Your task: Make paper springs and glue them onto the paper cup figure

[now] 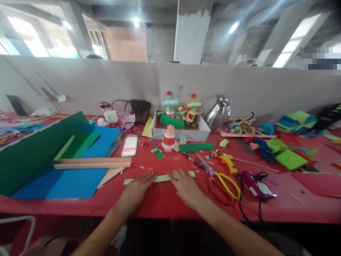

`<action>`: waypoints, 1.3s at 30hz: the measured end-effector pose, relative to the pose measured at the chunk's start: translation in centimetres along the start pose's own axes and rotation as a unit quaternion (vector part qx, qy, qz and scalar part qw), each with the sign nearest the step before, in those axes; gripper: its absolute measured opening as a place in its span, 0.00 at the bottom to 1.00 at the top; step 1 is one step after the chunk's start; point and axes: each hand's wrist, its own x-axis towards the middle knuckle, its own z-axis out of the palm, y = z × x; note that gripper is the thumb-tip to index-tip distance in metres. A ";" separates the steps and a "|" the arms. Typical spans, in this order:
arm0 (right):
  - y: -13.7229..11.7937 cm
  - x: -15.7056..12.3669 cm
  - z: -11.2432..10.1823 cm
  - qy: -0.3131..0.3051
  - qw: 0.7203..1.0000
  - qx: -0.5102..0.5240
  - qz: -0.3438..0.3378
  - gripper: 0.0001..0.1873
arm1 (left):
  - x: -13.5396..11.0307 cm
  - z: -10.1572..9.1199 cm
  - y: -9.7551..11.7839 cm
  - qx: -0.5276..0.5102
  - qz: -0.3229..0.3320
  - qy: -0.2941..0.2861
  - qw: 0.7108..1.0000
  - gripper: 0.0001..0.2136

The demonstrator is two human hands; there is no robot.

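A light green paper strip (162, 178) lies lengthwise across the red tabletop in front of me. My left hand (137, 186) rests flat over its left part, fingers stretched out. On the right part, my right hand (185, 185) presses down with its fingers extended. Both hands are open and partly cover the strip. Beyond them stands a small red and white paper-cup figure (168, 139) with coiled paper arms. To its right lies a dark green paper strip (197, 146). A black pen (193, 160) and large scissors (222, 181) with yellow and red handles lie right of my right hand.
Blue sheets (98, 177) and a rolled peach paper (93, 163) lie left. A white box (197, 134) holding similar figures stands at the back, beside a steel jug (217, 113). A yellow glue gun (226, 161) and a corded purple device (258, 186) lie right.
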 end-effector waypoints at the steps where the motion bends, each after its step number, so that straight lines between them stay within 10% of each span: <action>1: -0.4 -0.5 0.1 -0.007 1.000 0.012 0.007 0.23 | -0.3 0.2 0.4 -0.006 -0.001 -0.016 1.000 0.23; 9: -3.3 -2.5 1.0 -0.013 0.995 0.055 0.081 0.26 | -0.7 0.5 6.1 -0.026 -0.080 -0.033 0.996 0.27; 25: 2.7 -3.5 -0.5 0.041 0.993 -0.019 0.106 0.17 | -6.4 -3.5 2.8 0.167 -0.312 0.052 0.934 0.17; 30: 1.6 -0.6 -0.4 0.067 0.996 0.052 0.037 0.14 | -3.2 -1.7 4.9 0.057 -0.205 0.117 0.970 0.16; 35: -0.2 0.2 1.2 0.040 0.996 0.049 -0.068 0.16 | -0.8 0.4 7.2 0.009 -0.148 0.034 0.988 0.18; 39: 0.0 0.3 1.2 0.019 0.993 0.000 -0.115 0.18 | -0.9 -0.7 5.2 -0.012 -0.166 0.020 0.986 0.11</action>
